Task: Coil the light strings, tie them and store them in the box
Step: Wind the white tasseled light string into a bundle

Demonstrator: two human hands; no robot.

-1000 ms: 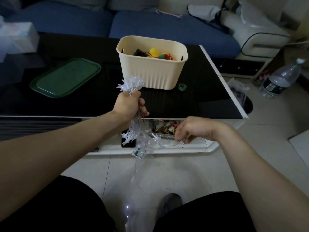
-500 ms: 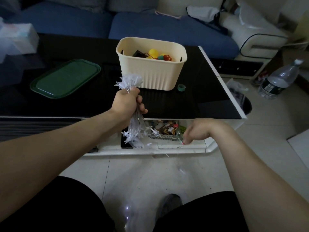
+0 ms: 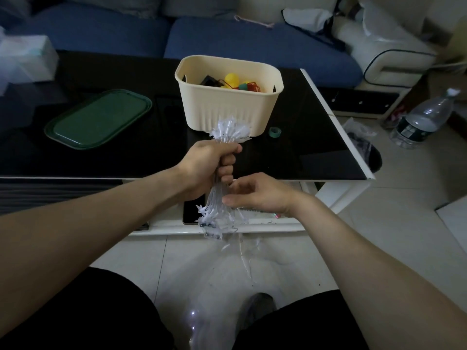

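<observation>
My left hand (image 3: pixel 209 168) grips the middle of a coiled bundle of clear light string with white star-shaped lamps (image 3: pixel 231 128); star ends stick out above and below the fist. My right hand (image 3: pixel 257 194) is right beside it, thumb and fingers pinching strands of the bundle just under the left fist. A loose clear length of the string (image 3: pixel 245 258) trails down to the floor. The cream ribbed box (image 3: pixel 227 107) stands on the black table behind the bundle, with yellow, green and red items inside.
A green lid (image 3: pixel 98 118) lies on the black glass table (image 3: pixel 303 147) to the left, and a small green tape roll (image 3: pixel 275 132) sits right of the box. A water bottle (image 3: pixel 422 120) stands on the floor at right. A blue sofa is behind.
My right hand has moved left and up from the loose strand to the bundle under my left fist. My left hand with the bundle has shifted right, in front of the box.
</observation>
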